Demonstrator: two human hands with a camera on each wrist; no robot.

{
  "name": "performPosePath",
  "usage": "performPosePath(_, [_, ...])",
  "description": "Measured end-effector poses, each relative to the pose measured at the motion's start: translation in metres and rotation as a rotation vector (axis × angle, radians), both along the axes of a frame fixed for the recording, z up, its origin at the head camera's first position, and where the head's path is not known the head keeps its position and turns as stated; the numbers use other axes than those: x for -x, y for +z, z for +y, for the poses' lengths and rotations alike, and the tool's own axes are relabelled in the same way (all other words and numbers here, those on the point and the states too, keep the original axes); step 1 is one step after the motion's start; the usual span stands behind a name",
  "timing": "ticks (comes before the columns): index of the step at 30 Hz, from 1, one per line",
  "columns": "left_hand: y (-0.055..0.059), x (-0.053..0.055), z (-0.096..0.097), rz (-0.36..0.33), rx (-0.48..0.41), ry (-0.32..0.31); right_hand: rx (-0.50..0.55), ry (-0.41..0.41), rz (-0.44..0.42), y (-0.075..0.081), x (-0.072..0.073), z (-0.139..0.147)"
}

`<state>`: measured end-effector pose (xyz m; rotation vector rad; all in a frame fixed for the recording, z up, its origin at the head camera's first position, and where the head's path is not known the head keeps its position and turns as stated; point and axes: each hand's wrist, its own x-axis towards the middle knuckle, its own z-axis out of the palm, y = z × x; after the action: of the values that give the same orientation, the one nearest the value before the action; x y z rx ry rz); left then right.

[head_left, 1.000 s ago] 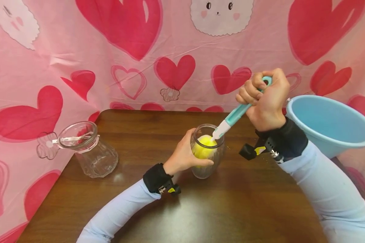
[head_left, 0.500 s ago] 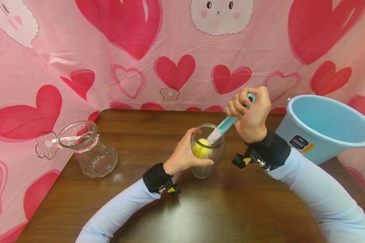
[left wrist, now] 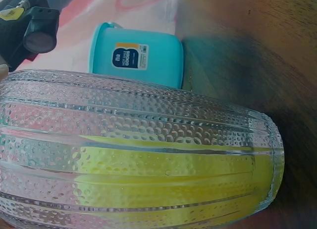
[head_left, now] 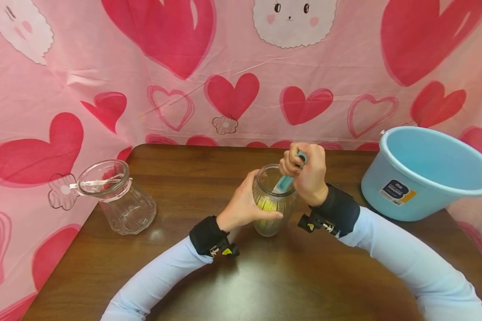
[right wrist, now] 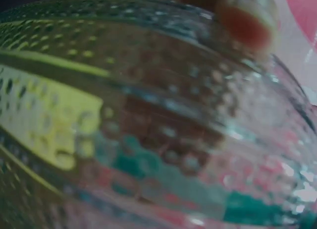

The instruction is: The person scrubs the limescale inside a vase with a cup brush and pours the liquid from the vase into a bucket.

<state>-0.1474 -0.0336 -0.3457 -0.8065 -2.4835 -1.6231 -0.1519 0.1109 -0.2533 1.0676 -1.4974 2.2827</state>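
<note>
a brush (head_left: 285,183) stands at a slant inside a clear glass vase (head_left: 278,206) at the middle of the table, its long axis running from the hand at upper right down to the left, so that the yellow head (left wrist: 168,179) points down into the vase and the looped handle end points up and to the right. in the left wrist view the head lies along the vase's length and reaches close to the base. the vase is upright, mouth up, its own axis near vertical. the right hand (head_left: 306,173) grips the handle in a tight fist just above the rim, fingers curled round it; the left hand (head_left: 241,206) holds the vase from the left, fingers and thumb spread around its bulging side. the brush handle is smooth, teal with a pale section toward the head; the head is yellow and long, seen through glass that is pebbled all over with small bumps and crossed by lengthwise ribs. the right wrist view is blurred, showing this bumpy glass very close. on the left of the table (head_left: 285,276), well apart, stands a clear glass carafe (head_left: 128,214) with a round mouth, a pale band round its neck and a faceted body. at the far right sits a smooth light blue bucket (head_left: 409,187), labelled and wider at the top. behind hangs pink cloth (head_left: 313,64) printed with hearts.
</note>
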Motion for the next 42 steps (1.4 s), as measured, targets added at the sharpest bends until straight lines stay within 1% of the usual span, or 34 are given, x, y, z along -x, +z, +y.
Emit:
performPosePath(5, [-0.001,0.000,0.000,0.003,0.006,0.000,0.015,0.040,0.018,0.006,-0.007,0.002])
performPosePath(8, [-0.001,0.000,0.001,0.010,0.012,0.008,0.028,0.069,0.032,0.015,-0.012,0.004])
performPosePath(12, [0.000,0.000,0.001,-0.002,0.011,0.018,0.032,0.104,0.045,0.029,-0.017,0.006])
performPosePath(18, [0.000,0.000,0.000,-0.018,0.016,0.009,0.071,0.139,0.063,0.044,-0.026,0.008])
performPosePath(21, [0.001,0.000,0.000,-0.033,0.015,0.003,0.103,0.162,0.097,0.050,-0.030,0.009])
performPosePath(25, [0.001,0.000,0.000,-0.050,0.010,-0.003,0.132,0.178,0.167,0.055,-0.033,0.010])
performPosePath(30, [0.001,0.000,0.000,-0.043,0.016,0.003,0.112,0.176,0.232,0.052,-0.033,0.009])
performPosePath(33, [0.001,0.001,0.000,-0.030,0.019,0.012,0.080,0.174,0.262,0.046,-0.032,0.007])
performPosePath(34, [0.001,0.001,0.000,-0.026,0.019,0.015,0.067,0.181,0.269,0.041,-0.029,0.007])
performPosePath(39, [0.001,0.000,0.000,-0.011,0.019,0.020,-0.010,0.141,0.312,0.026,-0.027,-0.001])
performPosePath(42, [0.002,0.000,-0.001,-0.007,0.011,0.016,-0.036,0.114,0.333,0.023,-0.029,-0.007])
